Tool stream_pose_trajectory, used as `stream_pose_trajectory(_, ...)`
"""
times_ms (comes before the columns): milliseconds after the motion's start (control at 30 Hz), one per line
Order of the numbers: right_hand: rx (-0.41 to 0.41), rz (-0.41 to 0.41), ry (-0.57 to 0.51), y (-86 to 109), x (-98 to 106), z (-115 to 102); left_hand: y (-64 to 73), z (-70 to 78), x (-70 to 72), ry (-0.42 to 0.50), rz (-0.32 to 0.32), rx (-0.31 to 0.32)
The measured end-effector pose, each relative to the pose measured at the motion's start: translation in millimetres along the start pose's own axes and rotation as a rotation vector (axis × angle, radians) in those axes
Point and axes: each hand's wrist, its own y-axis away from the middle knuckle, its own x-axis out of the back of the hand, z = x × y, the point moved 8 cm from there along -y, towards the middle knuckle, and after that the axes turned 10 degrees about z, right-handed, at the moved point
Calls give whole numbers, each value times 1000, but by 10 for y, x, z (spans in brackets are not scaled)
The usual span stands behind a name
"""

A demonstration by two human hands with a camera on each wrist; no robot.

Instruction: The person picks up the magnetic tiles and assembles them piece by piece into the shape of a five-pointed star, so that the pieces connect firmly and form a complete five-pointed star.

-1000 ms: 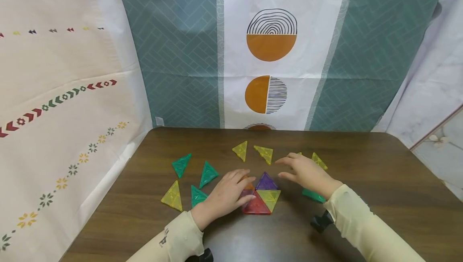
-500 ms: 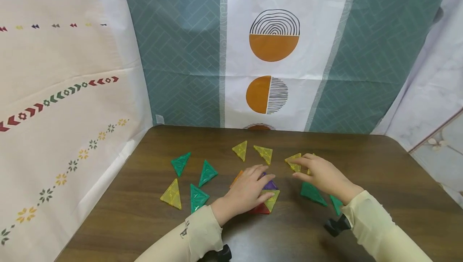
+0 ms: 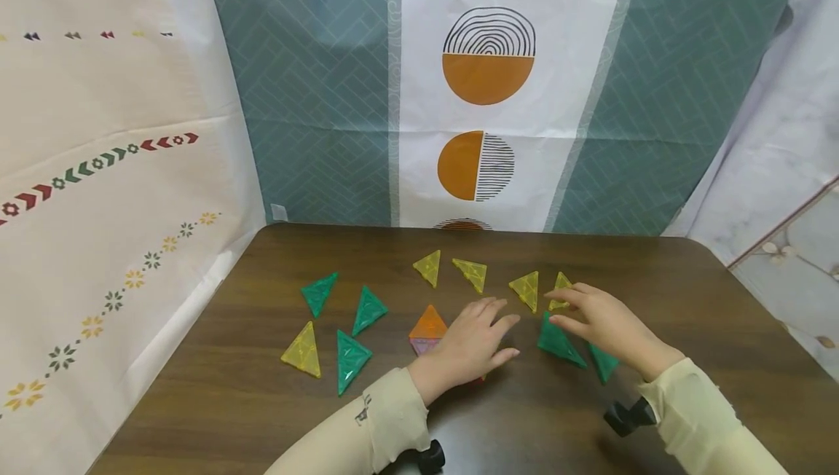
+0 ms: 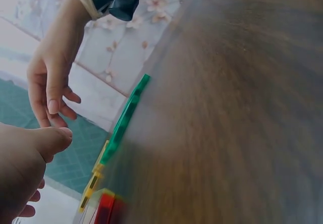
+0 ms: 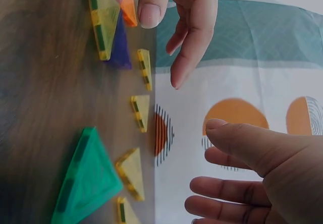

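The left hand (image 3: 467, 347) hovers, fingers loosely apart, over a tile cluster (image 5: 107, 19); the right hand (image 3: 609, 326), fingers likewise apart, hangs at the cluster's three o'clock, partly covering a yellow triangle (image 3: 561, 281). From above, the left hand hides most of the cluster, leaving an orange triangle (image 3: 429, 323), some pink and a sliver of red; the right wrist view adds a purple triangle (image 5: 119, 47). The brown wood-grain table (image 3: 197, 395) runs to a teal-and-white cloth (image 3: 328, 96) at twelve o'clock. Translucent green triangles (image 3: 352, 360) lie flat toward nine, ten and three.
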Motion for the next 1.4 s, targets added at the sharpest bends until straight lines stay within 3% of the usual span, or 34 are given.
stream_pose_trajectory(267,-21,24,26,188,-49,193,-106,112,-121,-16,-24,-6)
stream_pose_trajectory(900,-21,21,33,515,-113,558,-272,474,-394,-59,-138,-107)
stream_pose_trajectory(1133,-16,-7,17,590,-165,582,-279,515,-553,-40,-223,-83)
stream_pose_trajectory(1400,-26,-8,53,630,-202,619,-257,542,-634,-17,-241,-96)
